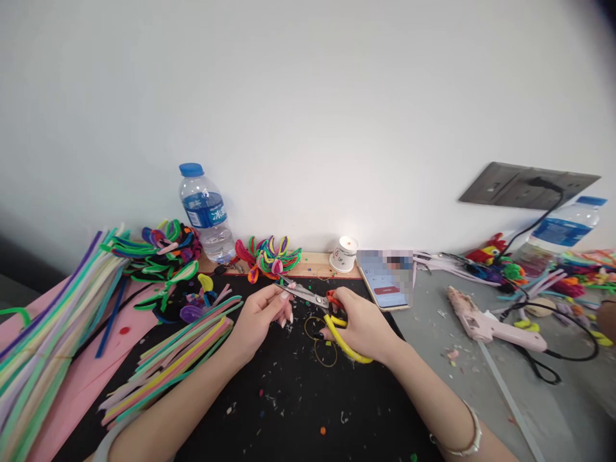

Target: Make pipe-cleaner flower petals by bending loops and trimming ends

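Observation:
My right hand [359, 324] is closed around the handles of a pair of scissors [308, 294], red near the pivot. A thick yellow curved piece [346, 343] runs beneath that hand; I cannot tell whether it belongs to the handle. The metal blades point left toward my left hand [260, 321], whose thumb and index finger are pinched together. At those fingertips, by the blades, is a small pale pink piece [291, 285], its kind too small to make out. Under both hands lies a black mat [289, 410] scattered with fluff and tiny coloured scraps.
Bundled pipe cleaners [52, 340] and a shorter pile [173, 366] lie at left. Behind stand a water bottle [205, 215], a colourful pipe-cleaner bunch [269, 256], a paper cup [343, 255] and a phone [385, 279]. A corded glue gun [495, 324] lies right.

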A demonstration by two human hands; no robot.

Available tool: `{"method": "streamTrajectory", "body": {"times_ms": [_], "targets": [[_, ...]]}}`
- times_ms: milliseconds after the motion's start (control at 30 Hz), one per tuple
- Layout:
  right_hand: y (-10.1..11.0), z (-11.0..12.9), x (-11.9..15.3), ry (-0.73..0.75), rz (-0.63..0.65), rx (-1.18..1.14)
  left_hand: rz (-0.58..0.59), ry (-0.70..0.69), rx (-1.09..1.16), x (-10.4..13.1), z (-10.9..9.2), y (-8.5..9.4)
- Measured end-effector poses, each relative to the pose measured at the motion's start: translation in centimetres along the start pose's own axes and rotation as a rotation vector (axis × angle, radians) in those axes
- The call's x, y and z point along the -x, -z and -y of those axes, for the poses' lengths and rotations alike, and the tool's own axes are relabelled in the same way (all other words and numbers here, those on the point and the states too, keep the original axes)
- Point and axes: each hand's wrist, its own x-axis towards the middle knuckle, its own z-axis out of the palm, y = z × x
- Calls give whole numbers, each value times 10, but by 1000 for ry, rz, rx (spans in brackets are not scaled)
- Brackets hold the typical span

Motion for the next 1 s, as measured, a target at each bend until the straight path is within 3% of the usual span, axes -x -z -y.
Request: {"method": "streamTrajectory", "body": {"times_ms": [467, 800, 1000], "targets": [[1, -4, -2, 44, -70, 134, -6, -7, -151, 1, -5, -2], [4, -10, -3, 100, -71, 167, 41, 99, -32, 0, 3, 0], [7, -11, -4, 38, -76, 173, 73, 130, -35, 1, 2, 0]]}}
